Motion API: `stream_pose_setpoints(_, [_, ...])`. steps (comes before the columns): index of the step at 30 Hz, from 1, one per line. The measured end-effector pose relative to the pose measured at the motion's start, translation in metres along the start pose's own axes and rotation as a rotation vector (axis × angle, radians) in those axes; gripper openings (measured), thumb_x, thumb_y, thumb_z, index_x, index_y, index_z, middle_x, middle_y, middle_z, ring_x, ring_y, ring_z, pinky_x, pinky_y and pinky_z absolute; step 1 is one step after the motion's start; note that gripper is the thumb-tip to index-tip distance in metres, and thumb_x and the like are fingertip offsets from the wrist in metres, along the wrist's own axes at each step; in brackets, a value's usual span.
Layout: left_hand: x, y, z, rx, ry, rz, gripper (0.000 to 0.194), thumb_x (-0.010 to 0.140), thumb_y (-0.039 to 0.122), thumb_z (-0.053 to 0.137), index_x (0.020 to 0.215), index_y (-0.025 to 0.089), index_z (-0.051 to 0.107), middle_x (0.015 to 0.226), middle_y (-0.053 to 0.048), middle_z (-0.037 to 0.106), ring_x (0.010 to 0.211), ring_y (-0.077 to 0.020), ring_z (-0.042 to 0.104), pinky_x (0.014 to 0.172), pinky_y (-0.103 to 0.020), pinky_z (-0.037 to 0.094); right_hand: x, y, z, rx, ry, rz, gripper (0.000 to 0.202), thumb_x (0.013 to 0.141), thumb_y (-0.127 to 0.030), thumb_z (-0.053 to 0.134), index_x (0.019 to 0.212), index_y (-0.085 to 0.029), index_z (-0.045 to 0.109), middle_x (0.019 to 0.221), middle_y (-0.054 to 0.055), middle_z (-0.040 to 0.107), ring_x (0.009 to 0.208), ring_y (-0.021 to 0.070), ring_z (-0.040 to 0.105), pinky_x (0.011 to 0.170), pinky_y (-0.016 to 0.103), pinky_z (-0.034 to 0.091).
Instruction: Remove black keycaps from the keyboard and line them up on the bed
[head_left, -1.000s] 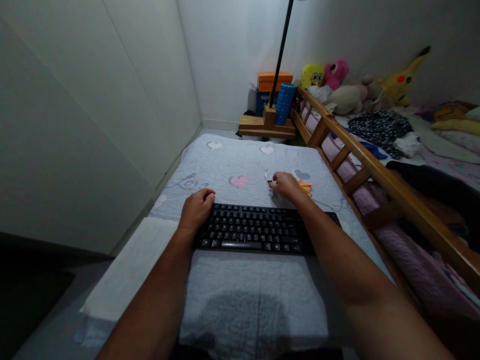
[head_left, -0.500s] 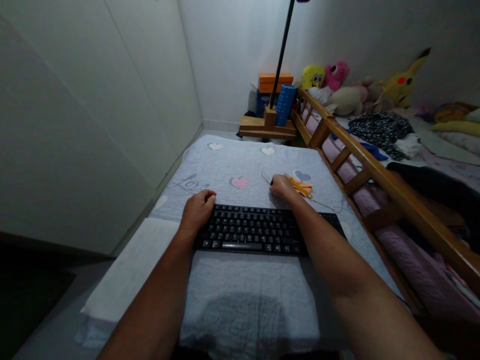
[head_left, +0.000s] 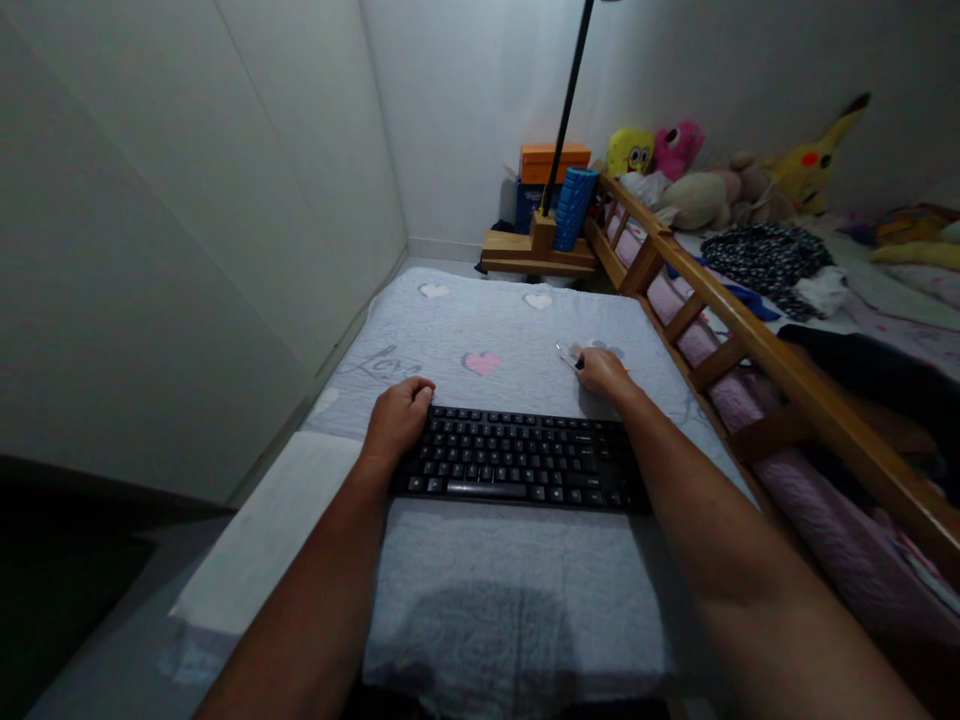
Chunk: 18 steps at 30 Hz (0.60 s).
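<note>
A black keyboard [head_left: 510, 455] lies flat on the pale blue quilted cover. My left hand [head_left: 397, 415] is closed on its upper left corner, thumb on top and fingers curled. Beyond the keyboard's back right edge, my right hand [head_left: 602, 372] is closed around a thin wire-tipped tool [head_left: 566, 352]. The tool's pale looped end points away to the left, and a dark bit shows by my fingers; its exact kind is unclear. Most of the orange things under and behind my right hand are hidden. My right forearm covers the keyboard's right end.
A wooden bed rail [head_left: 720, 310] runs along the right side, with plush toys [head_left: 679, 150] and clothes [head_left: 757, 260] beyond it. White cabinet doors [head_left: 165, 220] stand on the left. At the far end are a wooden stand [head_left: 536, 262], a blue roller [head_left: 574, 208] and an orange box [head_left: 553, 160].
My right hand has moved to the right with the wire-tipped tool, now covering most of the orange things. My left hand stays on the keyboard's corner.
</note>
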<state>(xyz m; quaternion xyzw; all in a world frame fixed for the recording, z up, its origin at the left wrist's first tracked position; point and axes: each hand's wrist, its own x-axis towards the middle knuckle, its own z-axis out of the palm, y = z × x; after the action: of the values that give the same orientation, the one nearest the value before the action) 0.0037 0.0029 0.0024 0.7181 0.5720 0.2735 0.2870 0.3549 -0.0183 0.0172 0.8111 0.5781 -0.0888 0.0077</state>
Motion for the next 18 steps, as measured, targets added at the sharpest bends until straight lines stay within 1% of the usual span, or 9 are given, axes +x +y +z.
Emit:
stream_pose_setpoints(5, [0.002,-0.004,0.002,-0.114,0.018,-0.029,0.032,0.082,0.035,0.046,0.093,0.018,0.071,0.098,-0.006,0.075,0.096,-0.0216,0.066,0.092,-0.031,0.046,-0.007,0.006,-0.005,-0.005,0.031,0.019,0.028,0.079,-0.012,0.057,0.103,-0.015,0.071,0.106,0.013,0.073,0.099,0.0254,0.065,0.075,0.026,0.044])
stream_pose_setpoints(7, [0.003,-0.005,0.002,-0.138,0.026,-0.029,0.032,0.082,0.035,0.047,0.092,0.018,0.071,0.098,-0.005,0.075,0.096,-0.0215,0.066,0.092,-0.031,0.046,-0.015,0.009,-0.01,0.06,0.071,0.033,0.025,0.08,-0.017,0.059,0.102,-0.015,0.07,0.105,0.012,0.072,0.096,0.0232,0.064,0.073,0.026,0.043])
stream_pose_setpoints(9, [0.003,-0.005,0.003,-0.148,0.034,-0.023,0.031,0.082,0.035,0.047,0.092,0.018,0.071,0.098,-0.005,0.074,0.096,-0.0217,0.065,0.092,-0.031,0.046,-0.026,0.013,-0.016,0.207,0.132,0.038,0.024,0.08,-0.024,0.061,0.101,-0.015,0.067,0.1,0.01,0.072,0.089,0.0208,0.063,0.069,0.026,0.042])
stream_pose_setpoints(12, [0.004,-0.005,0.004,-0.156,0.047,-0.021,0.031,0.081,0.035,0.047,0.091,0.018,0.071,0.098,-0.006,0.075,0.096,-0.0219,0.066,0.093,-0.031,0.046,-0.046,0.019,-0.025,0.461,0.264,0.001,0.021,0.078,-0.021,0.056,0.097,-0.016,0.063,0.087,0.005,0.068,0.076,0.0165,0.059,0.064,0.025,0.04])
stream_pose_setpoints(15, [0.003,-0.005,0.004,-0.158,0.061,-0.027,0.031,0.081,0.035,0.046,0.09,0.018,0.071,0.097,-0.005,0.075,0.095,-0.0221,0.066,0.092,-0.032,0.046,-0.07,0.025,-0.031,0.73,0.304,-0.025,0.018,0.075,-0.023,0.054,0.091,-0.018,0.061,0.068,-0.002,0.059,0.06,0.0134,0.052,0.058,0.025,0.038])
stream_pose_setpoints(18, [0.002,-0.003,0.004,-0.134,0.073,-0.009,0.031,0.082,0.036,0.047,0.091,0.018,0.071,0.098,-0.006,0.075,0.097,-0.0226,0.066,0.092,-0.032,0.047,-0.095,0.03,-0.034,0.914,0.34,0.003,0.014,0.071,-0.027,0.061,0.082,-0.019,0.061,0.058,-0.005,0.052,0.053,0.0112,0.045,0.052,0.024,0.035])
